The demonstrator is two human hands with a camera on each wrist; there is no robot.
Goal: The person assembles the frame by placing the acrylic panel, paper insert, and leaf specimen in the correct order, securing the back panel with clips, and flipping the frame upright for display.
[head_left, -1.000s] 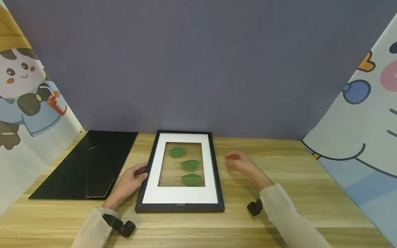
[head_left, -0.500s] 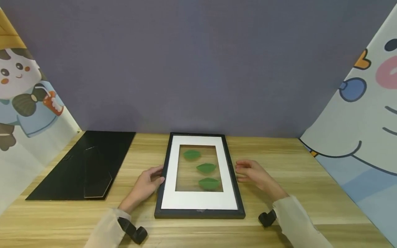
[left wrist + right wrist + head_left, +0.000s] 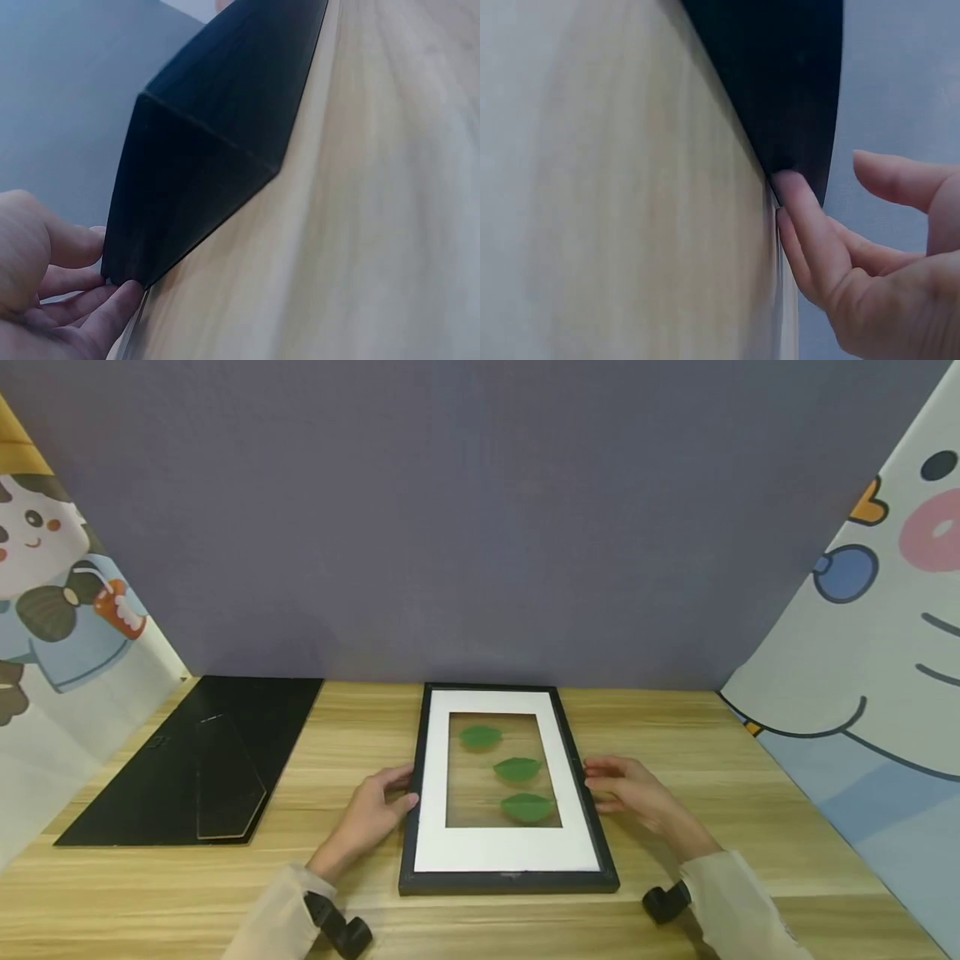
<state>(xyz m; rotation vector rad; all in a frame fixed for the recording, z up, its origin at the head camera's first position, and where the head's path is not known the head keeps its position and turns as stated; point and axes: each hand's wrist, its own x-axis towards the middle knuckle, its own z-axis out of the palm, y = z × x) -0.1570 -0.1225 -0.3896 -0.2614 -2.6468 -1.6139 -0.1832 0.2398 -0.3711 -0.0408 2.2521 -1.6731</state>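
A black picture frame (image 3: 510, 883) lies flat on the table, with a white mat (image 3: 506, 850) inside it. Three green leaves (image 3: 517, 769) show in the mat's window, through which wood grain is visible. At the frame's left side, my left hand (image 3: 366, 817) touches the edge with fingers and thumb. The left wrist view has the fingertips (image 3: 133, 289) against the black side wall (image 3: 202, 165). My right hand (image 3: 637, 795) is at the opposite side. In the right wrist view its fingers (image 3: 810, 232) press the side wall, while the thumb (image 3: 889, 176) stands apart.
A black backing board (image 3: 142, 777) with a folded stand (image 3: 228, 785) lies on the wooden table (image 3: 360, 718) to the left. A grey wall (image 3: 480, 527) rises behind. Cartoon-printed panels (image 3: 862, 660) border both sides.
The picture frame, with the leaves in it, has slid to the right along with my left hand. My right hand has come to the frame's right edge from a small gap.
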